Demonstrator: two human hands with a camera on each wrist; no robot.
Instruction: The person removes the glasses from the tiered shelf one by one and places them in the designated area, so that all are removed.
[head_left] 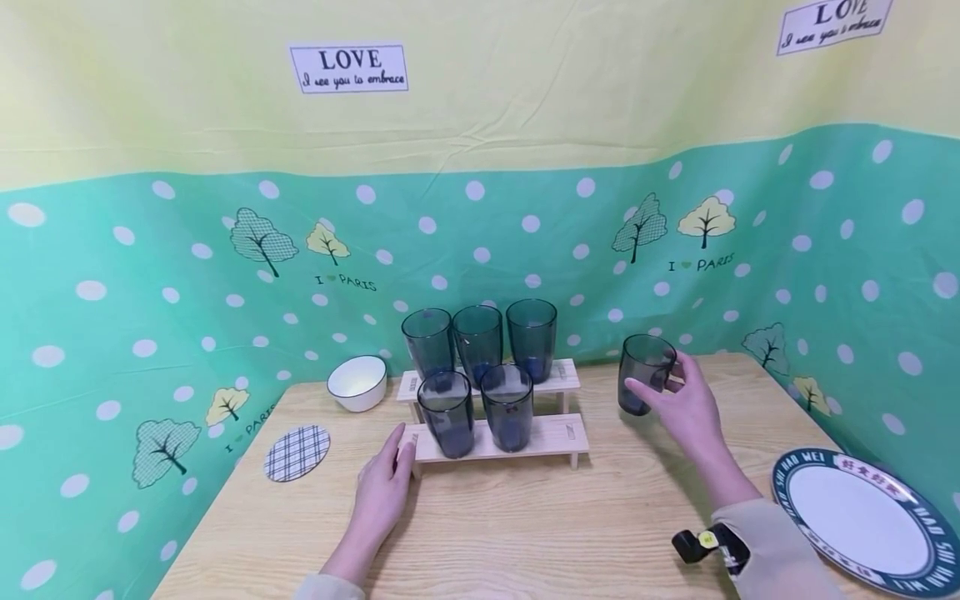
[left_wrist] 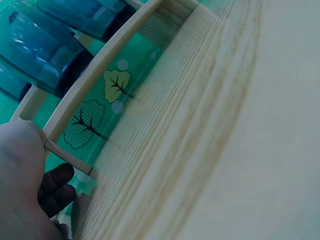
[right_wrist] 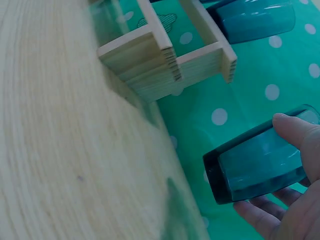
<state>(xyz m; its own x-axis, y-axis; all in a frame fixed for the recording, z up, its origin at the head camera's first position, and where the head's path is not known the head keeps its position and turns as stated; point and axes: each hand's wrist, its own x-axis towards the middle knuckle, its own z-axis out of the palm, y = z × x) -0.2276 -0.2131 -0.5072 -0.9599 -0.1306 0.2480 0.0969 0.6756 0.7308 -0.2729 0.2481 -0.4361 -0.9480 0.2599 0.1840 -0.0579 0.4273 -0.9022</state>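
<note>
My right hand (head_left: 688,408) grips a dark tinted glass tumbler (head_left: 636,377) to the right of a two-step wooden rack (head_left: 551,429). In the right wrist view the thumb lies along one side of this tumbler (right_wrist: 260,162) and the fingers are on the other. Three similar tumblers (head_left: 532,337) stand on the rack's upper step, and two tumblers (head_left: 507,412) stand on the lower one. My left hand (head_left: 382,487) holds the left end of the lower step, thumb in front. In the left wrist view its fingers (left_wrist: 59,192) curl beside the rack's end.
A white bowl (head_left: 357,384) sits left of the rack, with a checked round coaster (head_left: 297,453) nearer the front. At the table's right edge lies a large plate (head_left: 862,521) with a green patterned rim. A patterned cloth (head_left: 480,208) hangs behind the table (head_left: 517,533).
</note>
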